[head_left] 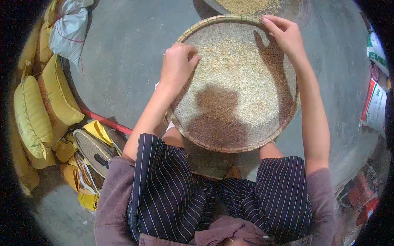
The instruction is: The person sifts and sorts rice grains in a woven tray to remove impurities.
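Note:
A round woven bamboo winnowing tray (227, 150) lies above my knees, with pale unhusked-looking grain (236, 69) spread thinly over it. My left hand (177, 63) reaches across the tray's left rim. Its fingers are curled and the thumb is pressed to them, just over the grain; what they hold, if anything, is hidden. At the upper right rim is my right hand (285, 35), thumb and fingers bent in a pinch. Its fingertips overlap the rim, and I cannot make out what is between them. Shadows of my head and right arm fall across the grain.
Beyond the tray, more grain (248, 6) lies in a wide shallow container. Stuffed yellow sacks (33, 117) and a white bag (69, 35) line the left. A smaller woven tray (92, 151) leans near a red pole (106, 121). Printed bags (374, 102) stand at right.

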A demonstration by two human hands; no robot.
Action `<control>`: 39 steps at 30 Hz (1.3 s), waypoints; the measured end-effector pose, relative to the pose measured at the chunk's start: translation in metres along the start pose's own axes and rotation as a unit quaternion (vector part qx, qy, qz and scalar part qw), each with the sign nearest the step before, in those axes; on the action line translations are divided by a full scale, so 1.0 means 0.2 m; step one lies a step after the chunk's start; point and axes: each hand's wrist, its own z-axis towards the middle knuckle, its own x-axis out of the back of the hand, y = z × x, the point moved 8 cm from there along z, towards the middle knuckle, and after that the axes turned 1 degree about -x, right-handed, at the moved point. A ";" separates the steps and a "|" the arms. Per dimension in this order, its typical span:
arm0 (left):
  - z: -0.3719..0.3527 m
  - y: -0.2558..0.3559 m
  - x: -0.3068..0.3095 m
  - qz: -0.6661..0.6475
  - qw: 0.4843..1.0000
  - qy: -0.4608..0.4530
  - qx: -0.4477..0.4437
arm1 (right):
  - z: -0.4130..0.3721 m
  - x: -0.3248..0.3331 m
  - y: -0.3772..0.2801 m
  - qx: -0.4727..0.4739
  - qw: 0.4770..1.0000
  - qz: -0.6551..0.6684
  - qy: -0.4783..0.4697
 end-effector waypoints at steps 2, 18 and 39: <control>0.00 0.01 0.00 -0.004 1.000 0.001 -0.015 | -0.01 0.00 -0.02 0.019 1.000 -0.001 0.004; 0.01 0.05 -0.02 0.027 0.998 -0.033 -0.045 | -0.41 -0.23 -0.23 0.146 0.988 -0.038 -0.014; 0.36 0.11 0.05 -0.240 0.962 -0.130 -0.014 | -0.47 -0.53 -0.26 0.246 0.943 -0.138 -0.175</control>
